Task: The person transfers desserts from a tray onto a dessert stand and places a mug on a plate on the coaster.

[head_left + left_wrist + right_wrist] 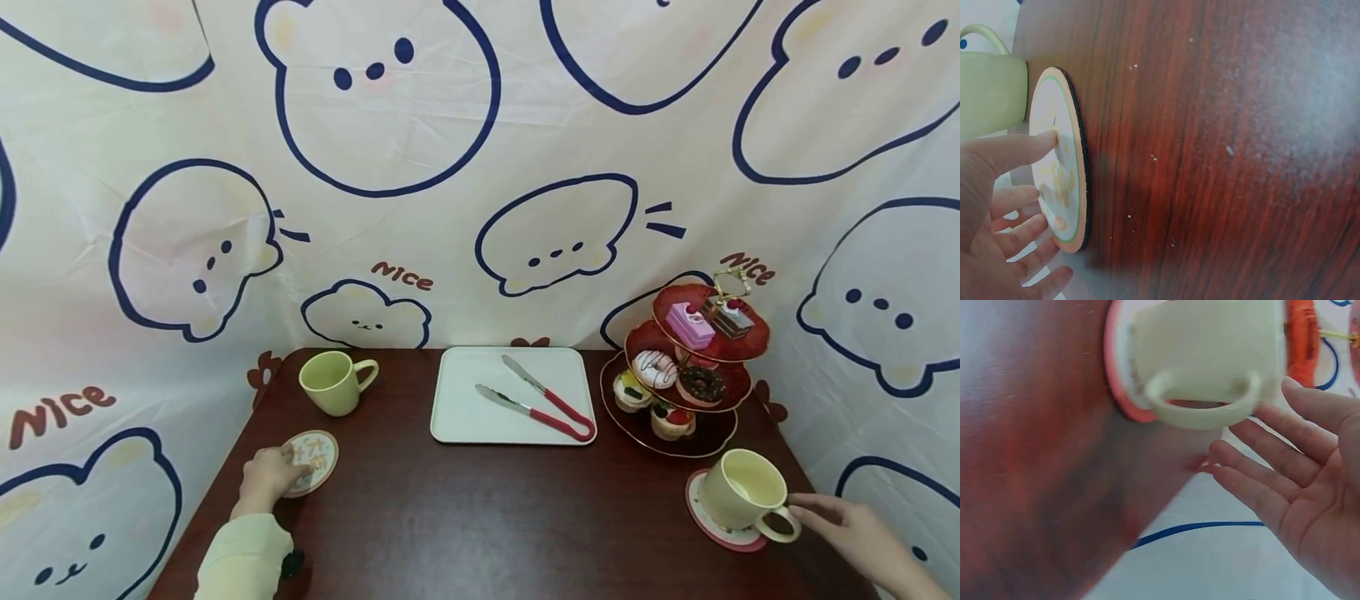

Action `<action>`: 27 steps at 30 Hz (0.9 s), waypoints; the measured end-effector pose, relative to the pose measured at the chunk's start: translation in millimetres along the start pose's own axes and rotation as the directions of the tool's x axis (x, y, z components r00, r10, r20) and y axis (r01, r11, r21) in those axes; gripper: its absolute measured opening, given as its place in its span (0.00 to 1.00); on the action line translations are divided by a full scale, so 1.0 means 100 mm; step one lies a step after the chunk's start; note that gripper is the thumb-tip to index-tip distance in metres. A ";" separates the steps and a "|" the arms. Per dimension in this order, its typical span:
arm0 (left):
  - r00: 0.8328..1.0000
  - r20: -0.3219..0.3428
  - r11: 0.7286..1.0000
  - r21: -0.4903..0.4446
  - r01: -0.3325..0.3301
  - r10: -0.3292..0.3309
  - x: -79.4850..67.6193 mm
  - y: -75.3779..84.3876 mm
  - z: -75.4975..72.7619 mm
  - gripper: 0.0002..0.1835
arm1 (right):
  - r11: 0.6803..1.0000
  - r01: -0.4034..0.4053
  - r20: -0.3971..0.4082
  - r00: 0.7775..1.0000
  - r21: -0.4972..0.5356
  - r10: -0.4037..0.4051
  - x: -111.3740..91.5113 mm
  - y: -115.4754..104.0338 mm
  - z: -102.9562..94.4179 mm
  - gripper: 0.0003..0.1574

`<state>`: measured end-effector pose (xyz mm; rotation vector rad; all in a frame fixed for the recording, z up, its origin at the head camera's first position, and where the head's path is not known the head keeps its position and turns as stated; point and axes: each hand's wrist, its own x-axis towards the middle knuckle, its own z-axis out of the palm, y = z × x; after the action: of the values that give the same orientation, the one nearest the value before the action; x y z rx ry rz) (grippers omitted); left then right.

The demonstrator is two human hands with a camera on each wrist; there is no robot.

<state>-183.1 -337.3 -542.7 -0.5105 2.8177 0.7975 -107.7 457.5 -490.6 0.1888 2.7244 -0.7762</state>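
Observation:
At the table's left, my left hand rests at the near left edge of a round coaster with a pale, patterned face. In the left wrist view the thumb lies extended onto the coaster's face, and the other fingers spread loosely by its rim. A yellow-green mug stands just beyond this coaster. On the right, a pale yellow mug sits on a red-rimmed coaster, its handle turned toward my right hand. Those fingers are extended, palm facing the mug, with fingertips right by the handle.
A white tray at the back middle carries red-handled tongs. Behind the right mug rises a three-tier red stand with cakes, donuts and tarts. A patterned cloth hangs behind the dark wooden table.

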 end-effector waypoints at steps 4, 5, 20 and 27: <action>1.000 -0.002 1.000 -0.012 -0.006 0.006 -0.03 -0.01 0.00 0.41 | 0.996 0.075 -0.078 0.994 -0.046 -0.079 -0.04 -0.14 -0.13 0.36; 1.000 -0.001 1.000 -0.017 -0.008 0.008 -0.04 -0.02 0.01 0.41 | 0.995 0.085 -0.094 0.991 -0.051 -0.090 -0.05 -0.17 -0.16 0.36; 0.998 0.007 0.998 -0.028 -0.060 0.060 -0.07 -0.03 0.05 0.47 | 0.976 0.198 -0.251 0.943 -0.094 -0.216 -0.14 -0.76 -0.28 0.37; 0.995 0.008 0.995 0.008 -0.102 0.102 -0.03 -0.02 0.08 0.50 | 0.943 0.328 -0.241 0.912 -0.054 -0.331 -0.10 -1.05 -0.15 0.31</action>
<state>-179.2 -333.7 -550.0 -0.3643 2.8581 0.8042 -123.7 376.4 -423.6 -0.1999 3.0440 -0.8747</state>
